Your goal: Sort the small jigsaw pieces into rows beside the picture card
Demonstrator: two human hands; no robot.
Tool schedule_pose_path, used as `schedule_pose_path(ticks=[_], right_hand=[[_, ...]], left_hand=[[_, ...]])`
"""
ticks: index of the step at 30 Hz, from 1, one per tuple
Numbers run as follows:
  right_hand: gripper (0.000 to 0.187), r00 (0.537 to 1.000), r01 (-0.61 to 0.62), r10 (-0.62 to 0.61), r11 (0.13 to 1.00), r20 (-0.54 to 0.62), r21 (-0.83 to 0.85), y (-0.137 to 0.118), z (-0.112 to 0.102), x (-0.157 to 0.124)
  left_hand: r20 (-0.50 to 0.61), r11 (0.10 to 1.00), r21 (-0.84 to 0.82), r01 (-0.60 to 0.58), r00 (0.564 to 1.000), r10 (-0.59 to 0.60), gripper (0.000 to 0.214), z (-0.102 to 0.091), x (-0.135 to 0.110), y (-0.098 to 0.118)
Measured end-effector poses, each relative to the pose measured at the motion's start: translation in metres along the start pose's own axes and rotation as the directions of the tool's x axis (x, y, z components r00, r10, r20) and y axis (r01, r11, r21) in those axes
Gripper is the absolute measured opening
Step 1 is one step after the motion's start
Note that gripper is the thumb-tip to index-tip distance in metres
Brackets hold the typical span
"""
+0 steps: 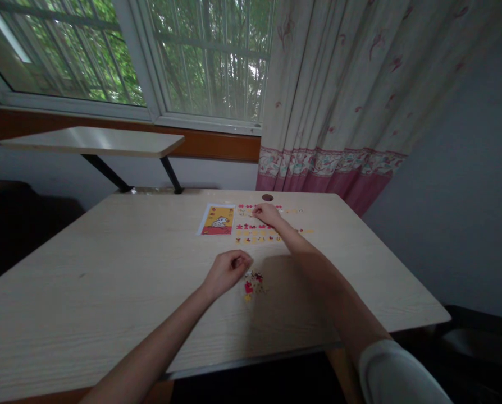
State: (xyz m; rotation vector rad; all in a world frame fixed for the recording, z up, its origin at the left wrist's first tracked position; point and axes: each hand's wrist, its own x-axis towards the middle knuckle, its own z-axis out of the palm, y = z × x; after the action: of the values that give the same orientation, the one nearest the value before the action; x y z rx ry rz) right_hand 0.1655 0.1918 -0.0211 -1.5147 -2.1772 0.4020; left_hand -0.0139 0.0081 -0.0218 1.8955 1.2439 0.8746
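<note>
My left hand point(228, 270) rests on the light wooden table point(108, 280) with its fingers curled in; what they hold is hidden. Just right of it lies a small cluster of red and yellow puzzle pieces point(253, 284). My right hand point(268, 214) reaches far across the table, fingers pinched together over rows of sorted red and yellow pieces point(255, 233). Left of those rows lies a reference picture card point(217, 219), orange and red with a white animal on it.
A round cable hole point(267, 197) sits near the table's far edge. Behind stand a small side table point(95, 140) on black legs, a barred window point(150, 56) and a pink-hemmed curtain point(339, 112). A grey wall is on the right.
</note>
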Motion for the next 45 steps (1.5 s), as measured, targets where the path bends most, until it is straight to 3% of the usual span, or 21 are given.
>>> schedule_pose_path(ticks=[10,13,23,33,39,45], right_hand=[[0.022,0.998,-0.011,0.003,0.992,-0.061,-0.129,-0.009,0.004,-0.004],[0.023,0.996,-0.018,0.005,0.989,-0.085,-0.148,-0.003,-0.005,-0.009],[0.025,0.964,-0.245,0.209,0.937,-0.162,-0.247,0.098,-0.077,-0.053],[0.016,0.945,-0.318,0.301,0.937,-0.129,-0.146,0.137,-0.089,-0.068],[0.016,0.954,-0.264,0.263,0.964,-0.143,0.012,0.119,-0.081,-0.061],[0.021,0.989,-0.111,0.125,0.982,-0.085,0.154,0.062,-0.035,-0.030]], left_hand=[[0.013,1.000,0.021,-0.001,1.000,0.001,0.024,0.002,0.001,-0.005],[0.010,0.999,0.034,-0.009,1.000,0.009,0.024,0.001,0.001,-0.006],[0.009,0.999,0.028,-0.027,1.000,0.027,0.026,0.004,0.002,-0.010],[0.023,0.999,0.008,-0.041,0.999,0.041,0.025,0.002,0.001,-0.010],[0.023,0.999,0.007,-0.033,0.999,0.033,0.025,0.002,0.002,-0.008],[0.006,0.999,0.005,-0.036,0.999,0.035,0.025,0.002,0.001,-0.008]])
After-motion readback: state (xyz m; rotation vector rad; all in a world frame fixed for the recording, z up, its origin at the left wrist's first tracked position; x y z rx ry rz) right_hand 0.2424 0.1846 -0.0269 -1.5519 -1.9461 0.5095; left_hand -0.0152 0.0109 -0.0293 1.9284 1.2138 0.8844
